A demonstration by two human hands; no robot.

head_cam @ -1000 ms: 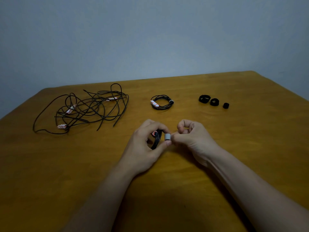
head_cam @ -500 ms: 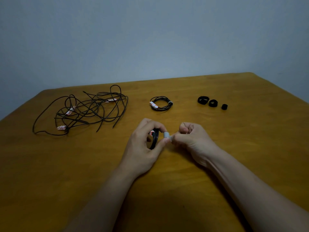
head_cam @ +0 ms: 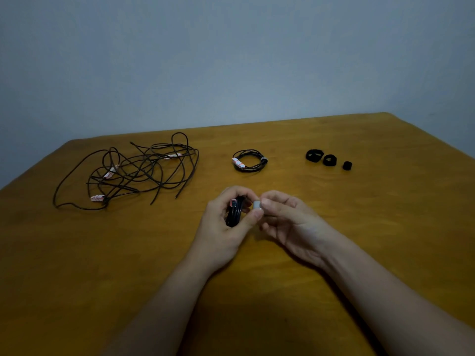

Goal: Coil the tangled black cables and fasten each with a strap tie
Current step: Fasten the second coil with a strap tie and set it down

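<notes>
Gripping coil (head_cam: 235, 212) w/ L hand (head_cam: 220, 228), R hand (head_cam: 291, 223) now palm-up, pinching grey strap (head_cam: 256, 204)

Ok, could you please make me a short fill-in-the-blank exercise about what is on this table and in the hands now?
1. The left hand grips a coiled black cable, while the right hand pinches a ____ strap tie on it.
2. At the far right of the table, ____ rolled black strap ties lie in a row.
3. The tangled cables lie to the ____ of the finished coil.

Missing words: grey; three; left.
</notes>
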